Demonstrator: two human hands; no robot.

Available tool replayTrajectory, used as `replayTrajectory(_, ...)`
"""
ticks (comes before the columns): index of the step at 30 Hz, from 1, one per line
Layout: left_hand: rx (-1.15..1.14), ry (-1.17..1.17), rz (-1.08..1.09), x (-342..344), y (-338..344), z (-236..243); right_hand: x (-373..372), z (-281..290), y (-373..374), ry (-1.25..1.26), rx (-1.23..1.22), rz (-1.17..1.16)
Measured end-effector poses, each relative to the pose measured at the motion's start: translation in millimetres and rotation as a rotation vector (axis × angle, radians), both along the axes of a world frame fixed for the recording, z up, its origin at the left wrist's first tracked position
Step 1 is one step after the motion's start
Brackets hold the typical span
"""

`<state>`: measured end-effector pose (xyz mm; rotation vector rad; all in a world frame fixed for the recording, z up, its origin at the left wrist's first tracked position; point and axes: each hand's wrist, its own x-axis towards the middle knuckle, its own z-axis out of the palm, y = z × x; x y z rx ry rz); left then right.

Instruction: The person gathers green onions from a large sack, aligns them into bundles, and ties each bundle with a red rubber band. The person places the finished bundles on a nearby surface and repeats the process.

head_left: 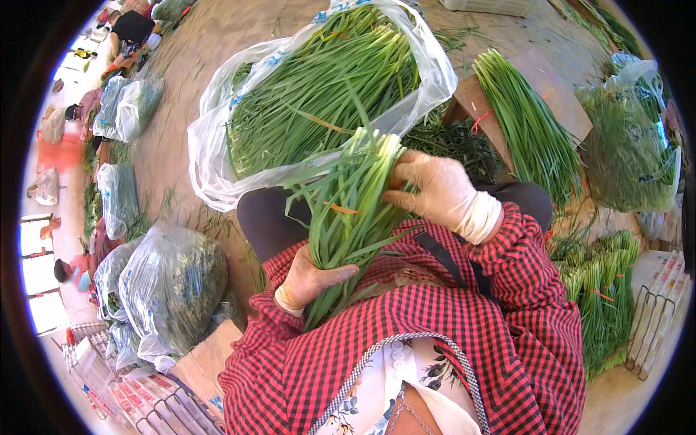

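Note:
A loose bunch of garlic chives is held in front of my lap, pale cut ends up and green leaves hanging down. My left hand, in a thin pale glove, is closed around its lower leafy part. At the bunch's upper right edge, my right hand, gloved alike, has curled fingers pinching the stems; its fingertips are partly hidden. A few orange-brown leaves show among the green. Just beyond the bunch lies a large open clear plastic bag full of chives.
A tied chive bundle lies on a wooden board at the right. More tied bundles stand lower right. Filled plastic bags line the left; another bag is far right. People work in the left background.

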<state>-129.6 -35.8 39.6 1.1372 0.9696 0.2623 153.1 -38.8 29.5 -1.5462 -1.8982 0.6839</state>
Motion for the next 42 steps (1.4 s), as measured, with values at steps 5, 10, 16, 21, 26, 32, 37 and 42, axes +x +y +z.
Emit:
replayTrajectory(5,-0.206,-0.131,0.005,-4,3,-3,15,3,3,0.226,0.001,-0.247)
replayTrajectory(10,-0.39,-0.114,-0.102,-5,6,-4,35,21,4,-0.14,0.244,-0.147)
replayTrajectory(16,-0.398,-0.129,-0.282,1,3,-10,-4,4,6,0.004,-0.134,0.513)
replayTrajectory(21,-0.399,-0.191,-0.322,-5,4,-12,-21,-3,4,0.4,-0.168,0.351)
replayTrajectory(26,-0.247,-0.175,-0.403,-1,11,-11,-23,-3,14,0.541,-0.116,0.025)
replayTrajectory(32,-0.262,-0.135,-0.424,8,12,-2,18,9,40,1.062,-0.374,-0.374)
replayTrajectory(37,0.029,-0.032,-0.406,6,13,16,50,18,32,1.215,-0.092,-0.448)
replayTrajectory(42,0.241,0.149,-0.477,-16,20,32,102,2,19,1.236,0.012,-0.55)
